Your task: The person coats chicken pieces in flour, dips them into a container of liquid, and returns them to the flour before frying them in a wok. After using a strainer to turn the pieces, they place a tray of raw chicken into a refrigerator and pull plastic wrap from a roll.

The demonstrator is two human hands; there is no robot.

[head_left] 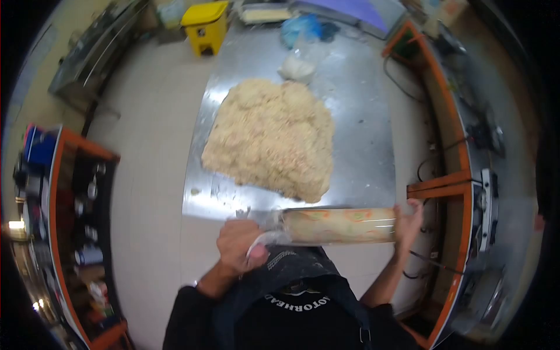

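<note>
**Both hands on a wrapped roll at the steel table's edge**

At the near edge of a steel table (361, 116), a person's left hand (239, 245) is clenched around the gathered, twisted clear plastic (269, 236) at one end of a long printed roll (341, 226). The roll lies level along the table edge, just in front of a large heap of pale shredded mix (271, 137). The right hand (408, 224) cups the roll's far end, fingers curled over it. A yellow bin (205, 24) stands well apart.

Food-production workshop, long steel worktable (361, 151) heaped with shredded dough (271, 137), orange-framed racks (64, 192), yellow bin (205, 23)
</note>
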